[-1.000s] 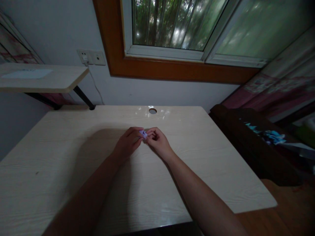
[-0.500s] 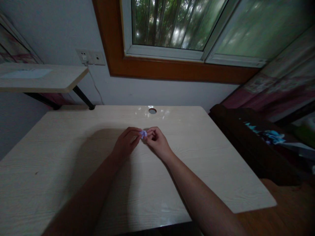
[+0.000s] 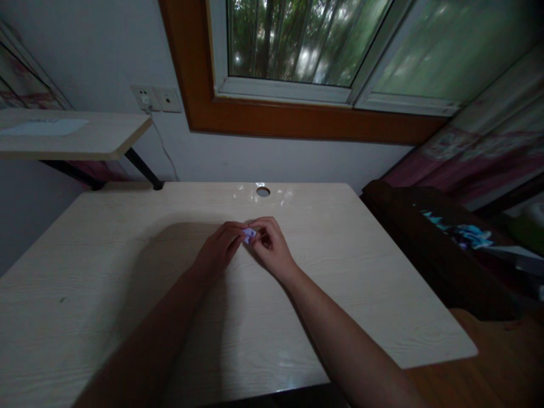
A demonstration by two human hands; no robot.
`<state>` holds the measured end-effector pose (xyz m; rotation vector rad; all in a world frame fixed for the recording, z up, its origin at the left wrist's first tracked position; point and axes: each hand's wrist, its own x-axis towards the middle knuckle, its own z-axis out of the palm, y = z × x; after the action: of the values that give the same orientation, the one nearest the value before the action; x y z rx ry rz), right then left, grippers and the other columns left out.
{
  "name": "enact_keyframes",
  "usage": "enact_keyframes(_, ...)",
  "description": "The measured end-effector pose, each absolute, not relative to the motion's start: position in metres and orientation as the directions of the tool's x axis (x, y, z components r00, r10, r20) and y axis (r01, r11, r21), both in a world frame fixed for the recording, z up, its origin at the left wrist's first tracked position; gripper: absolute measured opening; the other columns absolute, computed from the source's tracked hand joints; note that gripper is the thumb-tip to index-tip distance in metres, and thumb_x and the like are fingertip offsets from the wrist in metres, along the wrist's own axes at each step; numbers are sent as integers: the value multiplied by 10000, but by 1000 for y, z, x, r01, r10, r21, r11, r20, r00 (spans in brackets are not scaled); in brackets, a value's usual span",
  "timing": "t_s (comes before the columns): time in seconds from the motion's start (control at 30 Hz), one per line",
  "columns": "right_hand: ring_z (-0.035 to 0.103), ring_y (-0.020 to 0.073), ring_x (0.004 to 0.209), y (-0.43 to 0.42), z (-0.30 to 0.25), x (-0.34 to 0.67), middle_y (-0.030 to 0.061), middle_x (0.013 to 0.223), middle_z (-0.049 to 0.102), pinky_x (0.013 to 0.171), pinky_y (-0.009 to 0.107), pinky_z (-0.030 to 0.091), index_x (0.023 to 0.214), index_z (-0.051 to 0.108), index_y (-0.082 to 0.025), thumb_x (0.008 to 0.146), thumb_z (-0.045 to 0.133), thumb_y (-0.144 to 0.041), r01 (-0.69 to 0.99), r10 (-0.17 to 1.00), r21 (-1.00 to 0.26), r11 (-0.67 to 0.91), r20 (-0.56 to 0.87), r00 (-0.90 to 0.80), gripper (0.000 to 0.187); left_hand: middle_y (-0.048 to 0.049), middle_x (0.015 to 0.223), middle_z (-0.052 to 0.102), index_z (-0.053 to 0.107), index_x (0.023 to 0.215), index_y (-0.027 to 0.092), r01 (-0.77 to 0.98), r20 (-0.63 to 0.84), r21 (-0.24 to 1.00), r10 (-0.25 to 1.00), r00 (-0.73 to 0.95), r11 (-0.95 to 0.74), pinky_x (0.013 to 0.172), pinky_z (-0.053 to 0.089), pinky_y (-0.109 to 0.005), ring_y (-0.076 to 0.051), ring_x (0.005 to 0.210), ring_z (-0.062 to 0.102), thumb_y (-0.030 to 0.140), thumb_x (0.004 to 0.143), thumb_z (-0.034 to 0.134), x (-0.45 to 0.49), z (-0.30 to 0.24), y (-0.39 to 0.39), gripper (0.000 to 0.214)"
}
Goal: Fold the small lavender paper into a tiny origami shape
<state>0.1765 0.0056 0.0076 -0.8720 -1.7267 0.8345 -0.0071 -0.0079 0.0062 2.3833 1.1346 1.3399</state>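
A small purple piece [image 3: 249,235] is held between the two hands, over the far middle of the desk [image 3: 361,283]. Its left side is pinched by the thumb and fingers of the left hand [image 3: 217,247]; its right side is gripped by the fingertips of the right hand [image 3: 274,247], whose other fingers are curled in. Dark marks can be seen on the piece, but its material cannot be told, nor whether the desk is touched by it. A shadow [image 3: 157,260] is cast on the desk to the left of the hands.

Beyond the piece, near the far edge, the desk is pierced by a round hole [image 3: 263,192]. At the far left, a shelf [image 3: 114,127] is carried on black legs [image 3: 143,167], and a white sheet [image 3: 46,127] is laid on it. A plug [image 3: 147,101] is fitted in the wall socket.
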Motion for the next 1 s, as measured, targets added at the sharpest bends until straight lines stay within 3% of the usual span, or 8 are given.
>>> enact_keyframes(0.2, 556, 178, 824, 5, 7, 176, 68, 1080, 547, 693, 322, 500, 1014, 634, -256, 787, 570, -81, 211, 857, -836, 507, 462, -230, 294, -77, 1072, 607, 576, 1001, 208, 538, 674, 490, 690, 265, -686, 915, 521, -368, -179, 1026, 596, 154, 941, 531, -7, 5, -6, 92)
enact_keyframes(0.57, 571, 187, 845, 8, 4, 176, 67, 1013, 577, 669, 309, 491, 921, 681, -255, 844, 648, -236, 174, 866, -858, 484, 441, -238, 86, -82, 1042, 619, 583, 1010, 199, 476, 655, 554, 711, 256, -682, 872, 549, -364, -175, 983, 608, 172, 943, 536, -6, 5, -5, 86)
enact_keyframes(0.87, 570, 175, 771, 9, 7, 177, 43, 896, 612, 665, 309, 459, 849, 686, -244, 856, 680, -309, 158, 883, -874, 459, 429, -192, 66, -75, 1175, 553, 578, 1075, 219, 179, 491, 851, 869, 62, -494, 868, 603, -332, -164, 1017, 655, 271, 838, 696, -4, 1, -5, 269)
enact_keyframes(1.0, 558, 169, 736, 9, 6, 176, 39, 864, 601, 646, 306, 446, 828, 680, -241, 859, 681, -334, 173, 885, -871, 461, 436, -165, 98, -44, 1006, 646, 568, 1100, 206, 84, 350, 932, 935, 52, -353, 833, 600, -318, -152, 902, 687, 267, 780, 745, -1, 1, -5, 371)
